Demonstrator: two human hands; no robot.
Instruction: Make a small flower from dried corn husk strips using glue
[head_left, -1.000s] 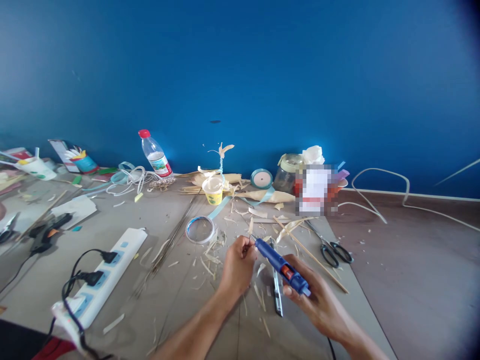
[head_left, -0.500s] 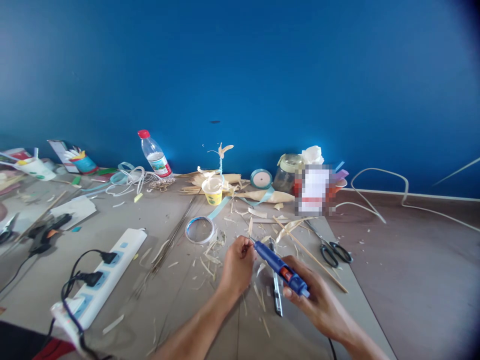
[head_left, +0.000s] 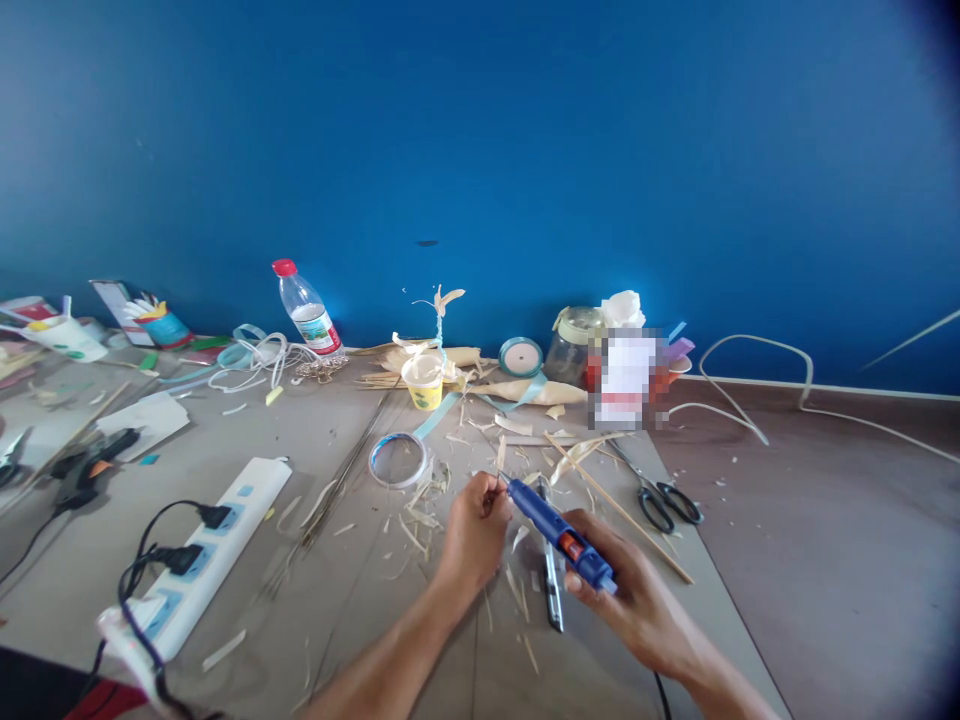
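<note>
My right hand point(head_left: 626, 590) grips a blue hot glue gun point(head_left: 551, 525), its nozzle pointing up and to the left. The nozzle tip is right at the fingers of my left hand point(head_left: 480, 525), which are pinched together. A small pale strip of dried husk point(head_left: 501, 455) stands up from that pinch; its lower end is hidden by the fingers. Beneath the glue gun a craft knife point(head_left: 553, 592) lies on the table, partly covered. Husk scraps point(head_left: 424, 518) are scattered around both hands.
Beyond my hands are a tape roll point(head_left: 373, 472), a yellow-and-white cup point(head_left: 426, 393) with a husk flower, and a ribbon spool point(head_left: 520, 357). Scissors point(head_left: 661, 508) and a thin stick point(head_left: 637, 525) lie right. Leftward are a power strip point(head_left: 232, 535), another glue gun point(head_left: 86, 475) and a bottle point(head_left: 315, 325).
The view has shifted very slightly. Both hands, the glue gun and the husk strip hold nearly the same position.
</note>
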